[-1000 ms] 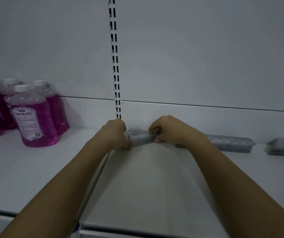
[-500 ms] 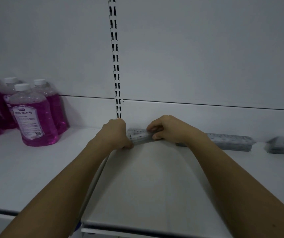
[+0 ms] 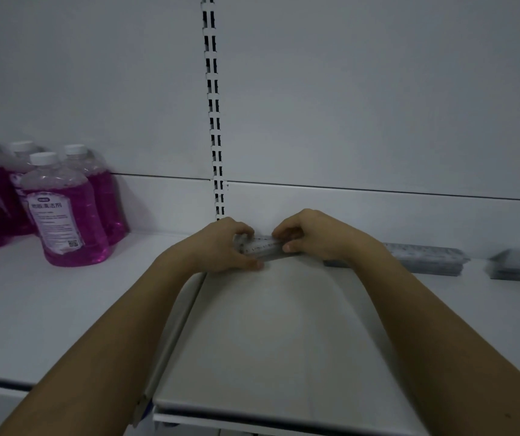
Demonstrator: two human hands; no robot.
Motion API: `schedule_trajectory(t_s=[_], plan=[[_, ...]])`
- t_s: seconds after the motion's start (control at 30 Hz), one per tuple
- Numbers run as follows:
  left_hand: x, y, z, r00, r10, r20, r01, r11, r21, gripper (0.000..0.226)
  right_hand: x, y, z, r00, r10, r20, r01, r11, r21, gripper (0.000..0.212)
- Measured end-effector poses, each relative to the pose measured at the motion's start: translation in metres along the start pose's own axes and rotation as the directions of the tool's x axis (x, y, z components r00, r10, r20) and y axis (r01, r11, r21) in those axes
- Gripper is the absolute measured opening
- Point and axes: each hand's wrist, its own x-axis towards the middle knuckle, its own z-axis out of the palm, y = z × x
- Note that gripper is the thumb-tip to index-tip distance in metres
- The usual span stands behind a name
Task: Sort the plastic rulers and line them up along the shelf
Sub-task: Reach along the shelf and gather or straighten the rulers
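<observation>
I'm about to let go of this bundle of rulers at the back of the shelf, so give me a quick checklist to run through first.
1. Both hands on the ruler bundle: ok, the left hand grips its left end and the right hand its right end.
2. Bundle near the back wall: ok.
3. Bundle lying flat on the shelf: cannot tell, hands hide its underside.
4. In line with the next ruler stack: cannot tell, the right wrist covers the gap.
5. Clear of the purple bottles: ok, they stand far left.
</observation>
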Motion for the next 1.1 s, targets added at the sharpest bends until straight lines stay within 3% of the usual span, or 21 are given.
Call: schedule_trajectory(t_s=[0.23, 0.37, 0.47, 0.7, 1.1], plan=[[0.008, -0.008, 0.008, 0.999, 0.002, -0.042, -0.003, 1.0, -0.01, 0.053, 0.0, -0.001, 0.002, 1.0, -0.009, -0.017, 0.009, 1.0, -0.014, 0.032], [0.009, -0.007, 0.006, 1.0, -0.005, -0.023, 0.004, 1.0, -0.027, 0.077, 0.0, 0.003, 0.0, 0.999, 0.024, -0.021, -0.022, 0.997, 0.071, 0.043], [0.007, -0.006, 0.0, 1.0, 0.01, 0.012, -0.01, 0.999, -0.046, 0.05, 0.0, 0.003, -0.001, 0.999, 0.03, -0.025, -0.027, 0.995, 0.091, 0.041], [0.012, -0.018, 0.002, 1.0, 0.013, -0.021, -0.015, 0.991, -0.134, 0.056, 0.0, 0.002, 0.001, 0.999, 0.002, -0.035, 0.0, 0.999, 0.054, 0.027], [0.014, -0.023, 0.003, 0.998, 0.024, -0.066, -0.036, 0.981, -0.19, 0.069, 0.001, 0.003, 0.003, 0.998, 0.003, -0.058, 0.002, 0.997, 0.079, 0.028]])
